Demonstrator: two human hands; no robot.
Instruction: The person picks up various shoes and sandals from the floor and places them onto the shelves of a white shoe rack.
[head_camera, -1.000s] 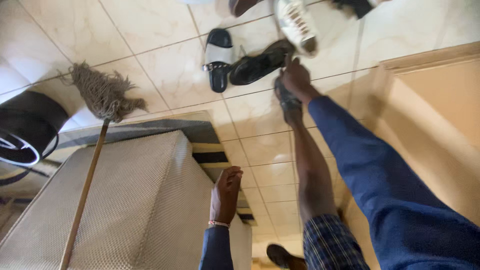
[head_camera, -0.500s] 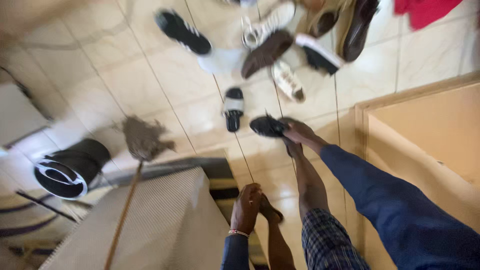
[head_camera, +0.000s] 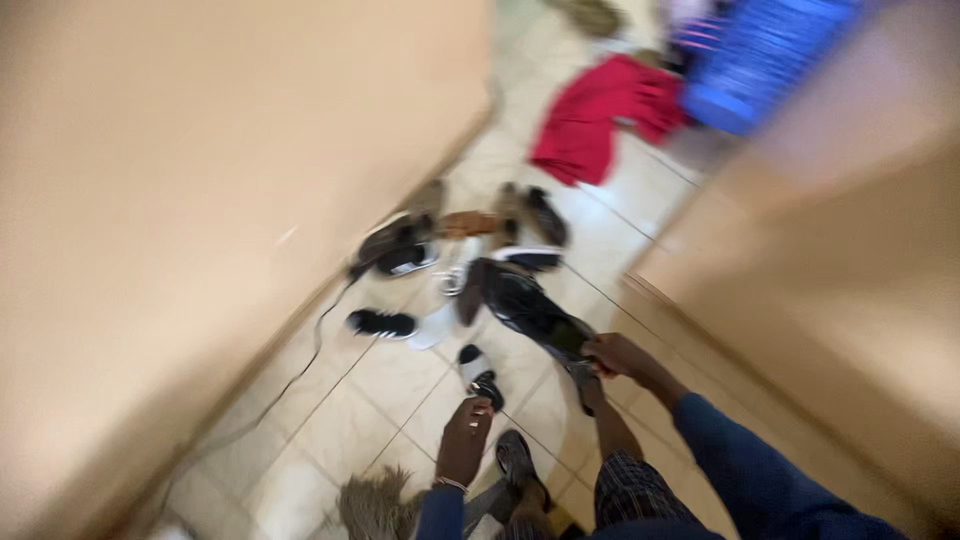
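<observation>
My right hand (head_camera: 615, 355) grips a black shoe (head_camera: 525, 305) by its heel end and holds it off the tiled floor, toe pointing away from me. My left hand (head_camera: 465, 440), with a bead bracelet at the wrist, hangs lower with the fingers loosely curled; the blur hides whether anything is in it. It is nearest a black and white slide sandal (head_camera: 482, 378) lying on the tiles. My right leg, in checked shorts, stands below the held shoe, and a dark shoe (head_camera: 515, 465) is on my foot.
Several loose shoes (head_camera: 450, 235) lie scattered further down the narrow passage. A red cloth (head_camera: 600, 120) and a blue basket (head_camera: 760, 60) lie beyond. A beige wall (head_camera: 200, 200) closes the left, a beige panel (head_camera: 850, 280) the right. A mop head (head_camera: 375, 505) and a thin cable (head_camera: 310, 360) lie near.
The view has swung up from the woven seat and mop toward the passage. My right hand has lifted the black shoe off the floor. My left hand has left the seat's edge.
</observation>
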